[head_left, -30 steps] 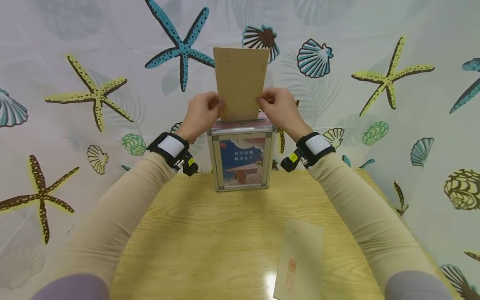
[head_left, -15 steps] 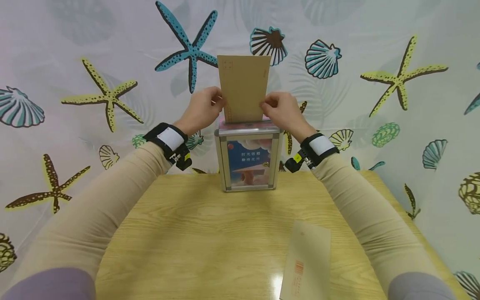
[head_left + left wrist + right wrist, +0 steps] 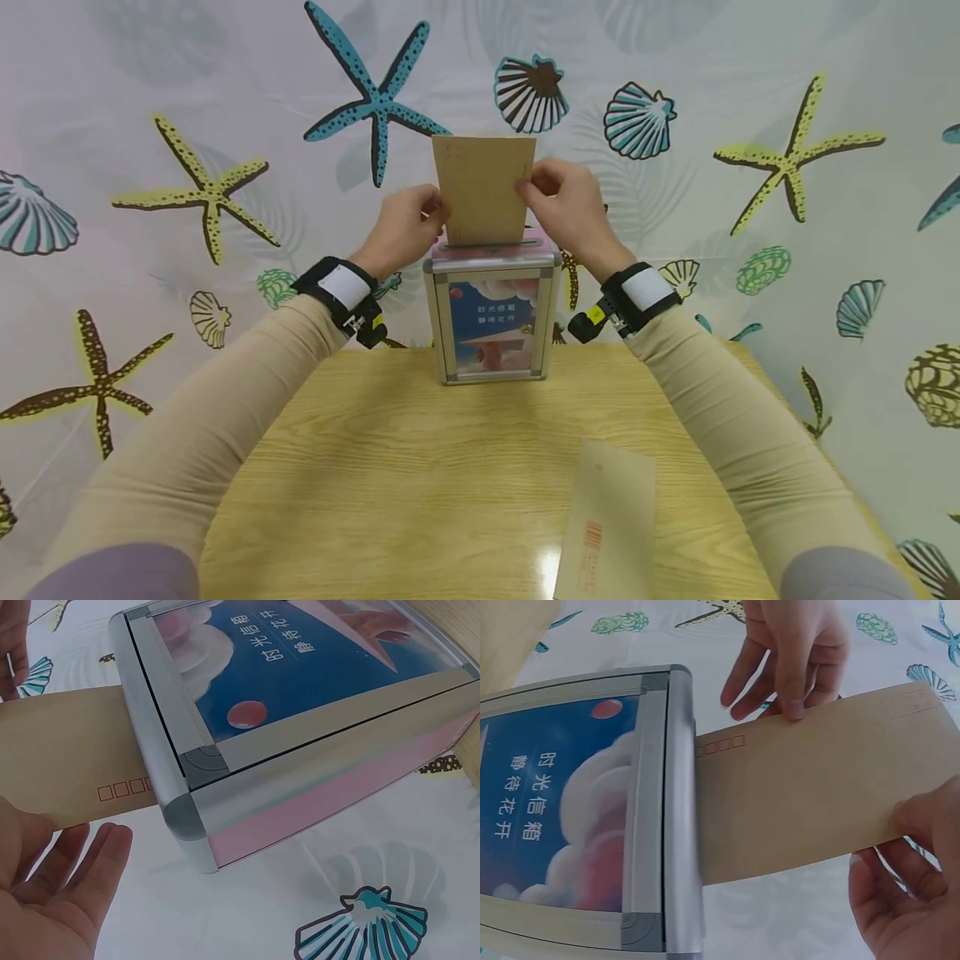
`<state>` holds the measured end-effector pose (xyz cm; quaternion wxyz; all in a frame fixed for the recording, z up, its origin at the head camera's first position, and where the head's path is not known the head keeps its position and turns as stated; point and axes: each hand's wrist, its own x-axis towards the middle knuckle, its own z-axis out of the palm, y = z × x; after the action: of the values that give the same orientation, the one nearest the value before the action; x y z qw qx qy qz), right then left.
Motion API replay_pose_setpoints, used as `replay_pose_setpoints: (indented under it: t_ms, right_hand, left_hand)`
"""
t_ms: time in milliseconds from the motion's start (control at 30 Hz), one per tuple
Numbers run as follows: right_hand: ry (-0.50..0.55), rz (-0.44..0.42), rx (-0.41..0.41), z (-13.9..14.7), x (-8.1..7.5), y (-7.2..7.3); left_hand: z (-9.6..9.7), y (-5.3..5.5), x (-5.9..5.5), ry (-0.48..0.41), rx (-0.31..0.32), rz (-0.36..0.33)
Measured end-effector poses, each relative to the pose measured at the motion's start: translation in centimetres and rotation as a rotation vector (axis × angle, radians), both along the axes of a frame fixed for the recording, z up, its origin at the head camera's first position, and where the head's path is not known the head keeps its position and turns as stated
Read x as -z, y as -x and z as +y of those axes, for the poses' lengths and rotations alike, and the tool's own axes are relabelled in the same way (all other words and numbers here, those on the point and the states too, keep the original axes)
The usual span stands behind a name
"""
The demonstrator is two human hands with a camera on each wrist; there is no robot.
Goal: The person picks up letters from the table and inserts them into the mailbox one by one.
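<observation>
A brown paper envelope (image 3: 486, 187) stands upright, its lower end inside the slot on top of a small mailbox (image 3: 491, 325). My left hand (image 3: 405, 227) pinches its left edge low down, just above the slot. On the opposite edge, somewhat higher, my right hand (image 3: 568, 208) pinches it between thumb and fingers. The right wrist view shows a row of small red squares on the envelope (image 3: 817, 787) beside the slot. The mailbox has a silver frame, a pink top and a blue picture with white characters on its front.
A second brown envelope (image 3: 609, 521) with a red printed mark lies flat on the wooden table (image 3: 420, 467), at the near right. Behind the mailbox hangs a white cloth (image 3: 660, 50) printed with starfish and shells.
The envelope has sunk lower into the mailbox slot, so less of it shows above. My right hand has shifted higher along its edge. The head view has shifted slightly.
</observation>
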<state>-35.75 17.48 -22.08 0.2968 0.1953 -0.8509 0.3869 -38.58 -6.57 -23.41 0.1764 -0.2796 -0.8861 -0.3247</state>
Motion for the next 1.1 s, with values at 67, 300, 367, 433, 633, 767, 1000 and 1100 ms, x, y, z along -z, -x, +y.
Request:
replay_pose_setpoints:
  t_ms: [67,300,367,433,633,767,1000,1100]
  right_hand:
    - [0.007,0.020,0.000,0.0,-0.3,-0.1]
    - [-0.003,-0.007,0.000,0.2,0.2,0.0]
    - [-0.005,-0.023,-0.007,0.3,0.5,0.1]
    - [-0.009,-0.038,-0.013,0.4,0.8,0.1]
    - [-0.008,-0.019,-0.014,0.4,0.9,0.2]
    - [0.014,0.049,-0.014,0.3,0.3,0.0]
    - [0.036,0.097,-0.003,0.1,0.0,-0.1]
    - [0.033,0.081,0.000,0.2,0.4,0.0]
  left_hand:
    - [0.0,0.1,0.0,0.004,-0.004,0.004]
    - [0.5,0.0,-0.8,-0.031,-0.018,0.102]
    - [0.6,-0.1,-1.1,-0.052,-0.017,0.132]
    - [0.8,-0.2,-1.3,-0.066,-0.013,0.149]
    - [0.9,-0.3,-1.0,-0.064,0.003,0.156]
    - [0.8,-0.2,-0.4,-0.061,0.004,0.149]
    - [1.0,-0.2,-0.2,-0.064,0.005,0.143]
    - [1.2,-0.2,-0.4,-0.084,0.007,0.151]
